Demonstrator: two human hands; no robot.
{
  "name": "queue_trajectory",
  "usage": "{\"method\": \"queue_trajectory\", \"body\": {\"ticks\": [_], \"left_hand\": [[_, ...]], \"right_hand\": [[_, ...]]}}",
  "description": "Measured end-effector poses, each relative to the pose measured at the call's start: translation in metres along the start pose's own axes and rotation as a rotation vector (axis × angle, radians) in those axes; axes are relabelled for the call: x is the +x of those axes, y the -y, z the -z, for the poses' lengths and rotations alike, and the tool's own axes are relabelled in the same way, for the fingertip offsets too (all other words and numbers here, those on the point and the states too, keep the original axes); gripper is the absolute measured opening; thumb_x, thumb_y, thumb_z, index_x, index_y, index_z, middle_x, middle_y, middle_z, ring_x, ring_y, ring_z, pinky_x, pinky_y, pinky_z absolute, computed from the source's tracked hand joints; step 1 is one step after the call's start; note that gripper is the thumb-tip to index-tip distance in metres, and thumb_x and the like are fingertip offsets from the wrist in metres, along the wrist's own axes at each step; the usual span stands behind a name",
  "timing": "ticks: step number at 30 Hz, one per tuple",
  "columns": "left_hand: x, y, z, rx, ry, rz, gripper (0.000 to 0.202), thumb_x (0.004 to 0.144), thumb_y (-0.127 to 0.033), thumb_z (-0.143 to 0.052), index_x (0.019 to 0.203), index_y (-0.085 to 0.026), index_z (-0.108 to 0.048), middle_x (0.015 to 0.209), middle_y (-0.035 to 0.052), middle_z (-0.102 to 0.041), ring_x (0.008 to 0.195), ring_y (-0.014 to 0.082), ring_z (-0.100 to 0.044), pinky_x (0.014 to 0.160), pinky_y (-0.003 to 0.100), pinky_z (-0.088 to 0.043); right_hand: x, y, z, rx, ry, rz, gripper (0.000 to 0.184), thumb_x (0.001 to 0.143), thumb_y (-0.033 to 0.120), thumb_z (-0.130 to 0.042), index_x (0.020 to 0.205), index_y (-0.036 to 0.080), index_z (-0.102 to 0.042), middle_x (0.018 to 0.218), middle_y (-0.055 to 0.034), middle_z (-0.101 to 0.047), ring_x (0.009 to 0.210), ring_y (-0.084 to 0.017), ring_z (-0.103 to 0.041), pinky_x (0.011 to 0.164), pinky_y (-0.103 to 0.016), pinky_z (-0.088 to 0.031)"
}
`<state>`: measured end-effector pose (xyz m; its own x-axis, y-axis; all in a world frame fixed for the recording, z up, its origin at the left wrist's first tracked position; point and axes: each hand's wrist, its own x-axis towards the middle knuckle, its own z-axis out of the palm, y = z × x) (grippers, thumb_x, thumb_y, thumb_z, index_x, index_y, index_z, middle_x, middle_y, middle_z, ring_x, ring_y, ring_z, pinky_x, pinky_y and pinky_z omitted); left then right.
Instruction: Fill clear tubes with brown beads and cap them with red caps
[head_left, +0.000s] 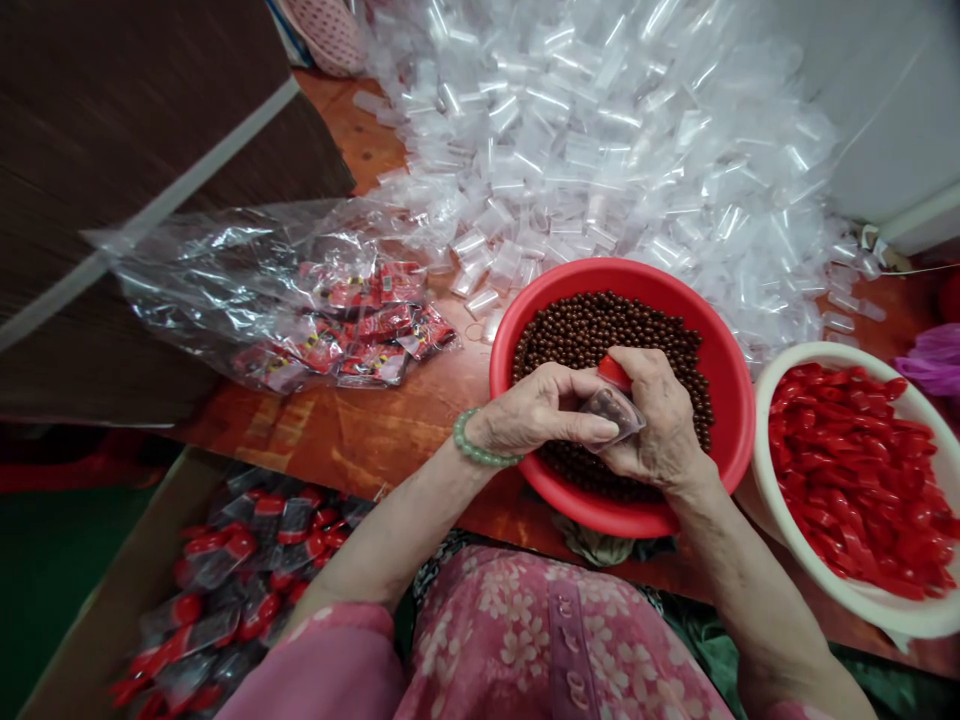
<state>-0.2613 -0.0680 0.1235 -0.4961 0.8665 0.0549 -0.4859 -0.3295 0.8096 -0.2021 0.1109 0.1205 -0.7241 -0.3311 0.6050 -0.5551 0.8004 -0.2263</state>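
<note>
Over the red basin (729, 430), both hands are closed on a small clear plastic container (611, 410) with dark brown balls inside. My left hand (532, 408), a green bead bracelet at its wrist, pinches the container between thumb and fingers. From the other side, my right hand (661, 420) wraps round it, with thumb and forefinger at a red cap (614, 373) on its end. Whether the cap is fully seated I cannot tell. Beneath them, round brown balls (611, 318) fill much of the basin.
Behind the basin is a big heap of clear plastic containers (585, 150). A white tub (765, 480) of red caps (855, 470) stands at right. To the left lies a clear bag (225, 270) with red packets (375, 330). Below left, a carton (97, 620) holds red-capped filled containers (225, 570).
</note>
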Motion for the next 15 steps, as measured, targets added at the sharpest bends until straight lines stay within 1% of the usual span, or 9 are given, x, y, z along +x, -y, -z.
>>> {"method": "queue_trajectory", "body": {"ticks": [4, 6, 10, 11, 13, 15], "left_hand": [[-0.001, -0.004, 0.0, 0.044, -0.008, 0.016, 0.02, 0.074, -0.029, -0.087, 0.085, -0.014, -0.083, 0.082, 0.0042, -0.074, 0.075, 0.011, -0.064, 0.084, 0.025, -0.055], [-0.001, -0.003, 0.001, 0.056, -0.023, 0.022, 0.021, 0.073, -0.03, -0.088, 0.085, -0.013, -0.083, 0.083, 0.0048, -0.075, 0.076, 0.012, -0.065, 0.084, 0.027, -0.055], [-0.002, 0.001, 0.002, 0.046, -0.047, 0.011, 0.027, 0.071, -0.034, -0.089, 0.086, -0.012, -0.082, 0.08, 0.0047, -0.074, 0.075, 0.012, -0.063, 0.081, 0.027, -0.055], [-0.001, 0.003, 0.002, 0.042, -0.055, 0.011, 0.028, 0.071, -0.035, -0.089, 0.086, -0.012, -0.082, 0.079, 0.0042, -0.073, 0.073, 0.0112, -0.062, 0.078, 0.026, -0.054], [0.0, 0.004, 0.0, 0.044, -0.069, 0.006, 0.03, 0.071, -0.036, -0.09, 0.086, -0.012, -0.082, 0.074, 0.003, -0.071, 0.067, 0.0094, -0.059, 0.071, 0.023, -0.052], [0.001, 0.003, -0.001, 0.058, -0.08, -0.015, 0.03, 0.072, -0.038, -0.089, 0.088, -0.014, -0.082, 0.074, 0.0033, -0.071, 0.064, 0.0087, -0.057, 0.066, 0.022, -0.05]], "right_hand": [[0.001, 0.002, 0.001, -0.015, 0.015, 0.015, 0.061, 0.086, 0.036, -0.057, 0.142, 0.019, -0.041, 0.11, -0.0152, -0.064, 0.094, -0.03, -0.062, 0.079, -0.047, -0.057], [0.001, 0.002, 0.001, -0.042, 0.021, 0.026, 0.061, 0.086, 0.034, -0.056, 0.142, 0.018, -0.041, 0.109, -0.0154, -0.065, 0.094, -0.03, -0.063, 0.079, -0.047, -0.058], [0.0, -0.001, -0.002, -0.057, 0.055, 0.028, 0.062, 0.086, 0.034, -0.058, 0.143, 0.016, -0.042, 0.111, -0.0174, -0.068, 0.095, -0.031, -0.065, 0.077, -0.046, -0.059], [0.0, -0.001, -0.002, -0.04, 0.075, 0.019, 0.064, 0.087, 0.034, -0.058, 0.146, 0.015, -0.041, 0.114, -0.0179, -0.068, 0.099, -0.032, -0.066, 0.079, -0.047, -0.06], [0.001, 0.0, 0.0, 0.004, 0.132, -0.006, 0.071, 0.09, 0.034, -0.059, 0.154, 0.016, -0.035, 0.128, -0.02, -0.066, 0.114, -0.033, -0.065, 0.092, -0.05, -0.06], [0.001, 0.003, 0.009, 0.022, 0.191, -0.038, 0.082, 0.092, 0.035, -0.062, 0.162, 0.017, -0.023, 0.146, -0.0228, -0.057, 0.132, -0.035, -0.059, 0.105, -0.054, -0.056]]}}
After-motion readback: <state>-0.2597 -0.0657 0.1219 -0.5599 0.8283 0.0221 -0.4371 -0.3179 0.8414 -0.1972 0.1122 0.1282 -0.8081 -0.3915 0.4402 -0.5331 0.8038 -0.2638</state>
